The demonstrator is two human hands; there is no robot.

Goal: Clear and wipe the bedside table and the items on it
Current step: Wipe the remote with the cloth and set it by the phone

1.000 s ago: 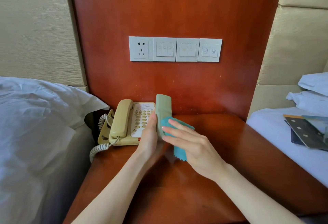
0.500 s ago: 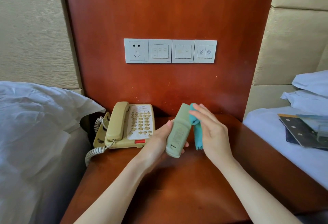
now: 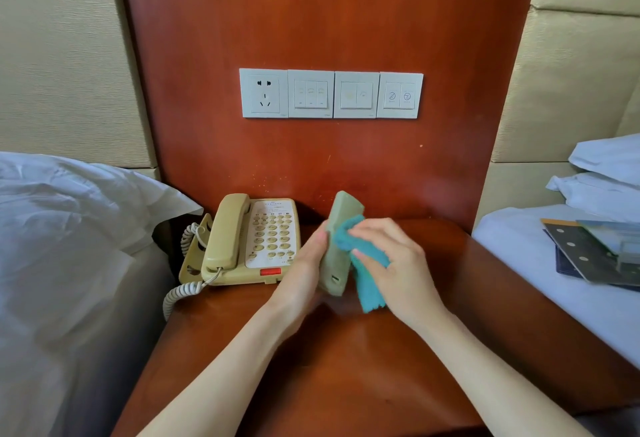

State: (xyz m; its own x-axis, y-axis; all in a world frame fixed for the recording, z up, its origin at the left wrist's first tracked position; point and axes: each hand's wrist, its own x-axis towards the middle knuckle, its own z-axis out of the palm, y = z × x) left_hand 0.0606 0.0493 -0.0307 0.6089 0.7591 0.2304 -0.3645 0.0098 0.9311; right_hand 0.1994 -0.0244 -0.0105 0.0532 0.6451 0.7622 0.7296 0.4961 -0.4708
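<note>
My left hand (image 3: 304, 272) grips a pale green remote control (image 3: 337, 256) and holds it upright above the reddish wooden bedside table (image 3: 346, 377). My right hand (image 3: 398, 263) holds a teal cloth (image 3: 367, 284) and presses it against the remote's right side. The cloth's loose end hangs down below my fingers. A beige corded telephone (image 3: 252, 242) with its handset on the cradle sits at the table's back left, just left of my left hand.
A wooden wall panel behind the table carries a white socket and switch plates (image 3: 330, 93). A bed with white linen (image 3: 69, 246) lies on the left. On the right bed (image 3: 540, 263) lie dark booklets (image 3: 595, 253) and white pillows (image 3: 609, 177).
My right hand has slid the cloth from the remote's top down to its middle. My left hand has turned the remote more upright, its keypad face no longer towards me.
</note>
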